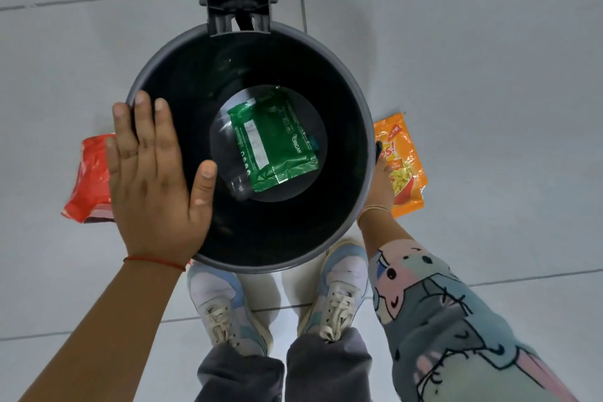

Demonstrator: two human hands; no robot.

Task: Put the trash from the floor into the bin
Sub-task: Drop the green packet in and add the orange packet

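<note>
Bin (pixel 346 81), round and dark, seen from above between the person's shoes, with a green packet (pixel 277 143) lying at its bottom. Left hand (pixel 153 173) hovers over the rim, fingers spread and holding nothing. Right hand (pixel 380 173) reaches down past the rim to an orange packet (pixel 406 170) on the floor; its grip cannot be told. A red packet (pixel 91 179) lies left. Next, probably, the orange packet must be pinched and lifted.

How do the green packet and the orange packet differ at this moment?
The green packet lies inside the bin on its bottom; the orange packet lies on the floor to the bin's right. The green packet shows in full, while the orange packet is partly hidden by the bin's rim and the right hand. Both are flat, crumpled wrappers.
</note>
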